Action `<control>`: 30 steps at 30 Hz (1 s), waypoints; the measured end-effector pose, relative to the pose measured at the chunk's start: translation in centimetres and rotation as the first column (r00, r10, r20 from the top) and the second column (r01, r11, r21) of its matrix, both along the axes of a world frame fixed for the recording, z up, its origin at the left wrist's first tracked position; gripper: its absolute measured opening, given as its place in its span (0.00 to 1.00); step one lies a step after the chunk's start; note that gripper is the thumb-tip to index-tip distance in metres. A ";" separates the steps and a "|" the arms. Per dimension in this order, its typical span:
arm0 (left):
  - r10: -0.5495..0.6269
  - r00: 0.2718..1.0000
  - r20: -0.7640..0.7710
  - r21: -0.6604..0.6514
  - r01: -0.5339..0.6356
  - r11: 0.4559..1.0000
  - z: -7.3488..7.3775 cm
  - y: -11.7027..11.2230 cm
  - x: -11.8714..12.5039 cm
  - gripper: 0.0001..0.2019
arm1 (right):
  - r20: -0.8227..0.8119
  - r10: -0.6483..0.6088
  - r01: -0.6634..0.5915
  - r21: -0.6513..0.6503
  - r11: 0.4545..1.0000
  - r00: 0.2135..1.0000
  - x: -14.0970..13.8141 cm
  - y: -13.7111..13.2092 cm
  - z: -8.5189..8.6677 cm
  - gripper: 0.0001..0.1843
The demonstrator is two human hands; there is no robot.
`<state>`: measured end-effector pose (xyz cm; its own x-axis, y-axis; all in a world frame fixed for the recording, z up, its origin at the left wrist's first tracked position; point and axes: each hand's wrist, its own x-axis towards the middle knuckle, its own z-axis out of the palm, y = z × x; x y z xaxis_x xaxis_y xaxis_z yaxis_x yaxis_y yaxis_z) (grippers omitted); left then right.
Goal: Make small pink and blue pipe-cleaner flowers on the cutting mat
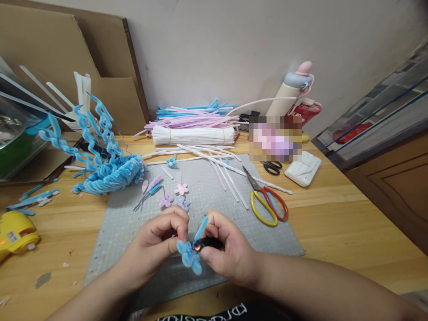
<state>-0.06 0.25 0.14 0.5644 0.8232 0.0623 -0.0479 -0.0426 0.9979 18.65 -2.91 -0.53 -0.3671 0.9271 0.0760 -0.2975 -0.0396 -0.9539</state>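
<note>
My left hand is closed, with thumb and forefinger pinching the edge of a blue pipe-cleaner flower above the grey cutting mat. My right hand is wrapped round small dark pliers; the round joint shows, while the handles are mostly hidden by fingers. The pliers' head touches the flower's middle. From there a straight blue pipe-cleaner stub sticks up beside my right fingers. Just beyond my left hand lie a pink flower, a purple flower and a bluish-lilac flower.
Scissors with yellow and red handles lie on the mat's right side. A fluffy blue piece with wavy strands stands left. Bundled white pipe cleaners lie near the wall. A yellow glue gun is far left; a bottle stands back right.
</note>
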 end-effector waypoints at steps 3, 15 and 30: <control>-0.011 1.000 0.006 -0.002 0.011 1.000 0.0 0.0 0.0 0.10 | -0.023 0.039 -0.039 -0.027 0.999 0.999 0.1 0.0 -0.1 0.19; -0.048 0.999 0.020 -0.004 0.048 0.999 -0.2 0.1 -0.2 0.08 | -0.019 0.017 -0.017 0.014 1.000 1.000 0.3 0.3 -0.4 0.16; -0.039 0.999 0.009 -0.012 0.039 0.999 -0.1 0.1 0.1 0.08 | -0.058 -0.064 0.063 -0.032 0.998 0.996 0.2 -0.1 -0.5 0.16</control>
